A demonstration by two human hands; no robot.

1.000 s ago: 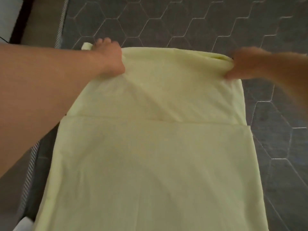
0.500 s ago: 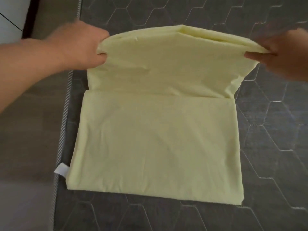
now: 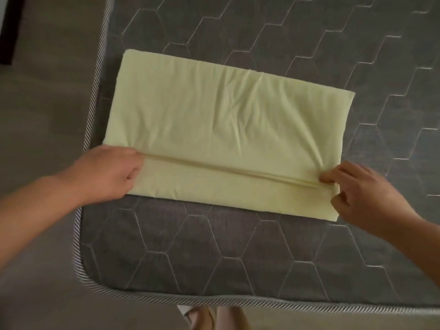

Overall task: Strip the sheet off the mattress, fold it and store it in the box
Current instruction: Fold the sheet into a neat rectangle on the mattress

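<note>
Floor (image 3: 40, 120) fills the left of the frame, and the gray, hexagon-stitched mattress (image 3: 214, 253) with its striped edge takes the rest. Half a second ago you held the far flap of the sheet (image 3: 214, 120) raised. Now it lies folded toward you, its edge stopping short of the near edge. Your left hand (image 3: 112, 172) grips that edge's left end and your right hand (image 3: 364, 194) pinches its right end. Pale yellow, the sheet lies flat on the mattress mid-frame, creased right of center.
</note>
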